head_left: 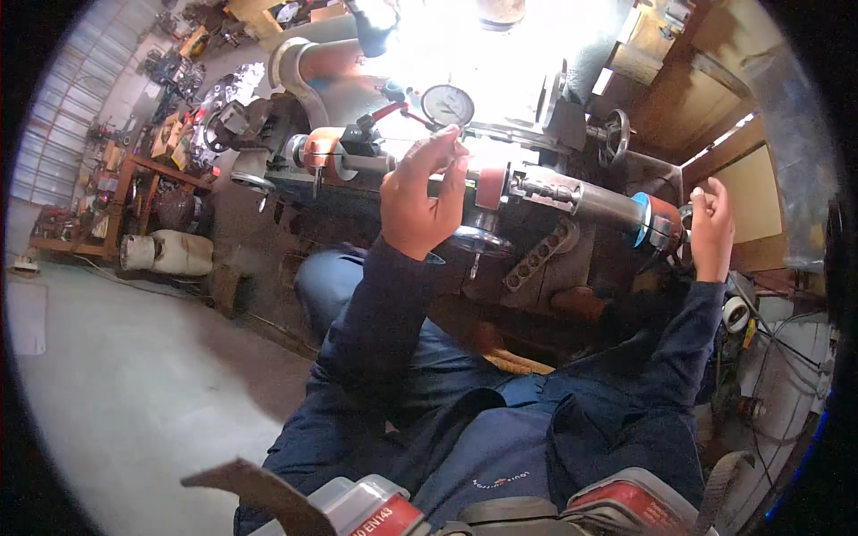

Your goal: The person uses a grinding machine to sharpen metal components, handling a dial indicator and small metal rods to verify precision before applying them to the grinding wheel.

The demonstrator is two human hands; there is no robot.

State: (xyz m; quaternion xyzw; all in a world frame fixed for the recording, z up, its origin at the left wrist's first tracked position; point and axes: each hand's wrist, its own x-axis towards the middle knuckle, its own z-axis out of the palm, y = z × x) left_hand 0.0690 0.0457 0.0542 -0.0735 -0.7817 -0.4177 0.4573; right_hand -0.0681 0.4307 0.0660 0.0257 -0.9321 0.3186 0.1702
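A long metal shaft (609, 205) lies crosswise in a machine, passing through orange-red collars at the left (323, 152) and right (661, 221). My left hand (422, 195) is raised in front of the shaft, its thumb apart from the extended fingers, with nothing visible in it. Just above its fingertips is a round white dial gauge (447, 105), with a red arm (388, 113) beside it. Beyond the shaft's right end, my right hand (712, 230) is held up with loosely bent fingers apart, close to the right collar. Whether it touches the machine there is unclear.
Handwheels stand out below the shaft (481, 240) and at the right (615, 138). A bar with several holes (542, 256) hangs below. At the left are a gas cylinder (168, 251) and a cluttered rack (134, 192). Cables (786, 344) run down the right side.
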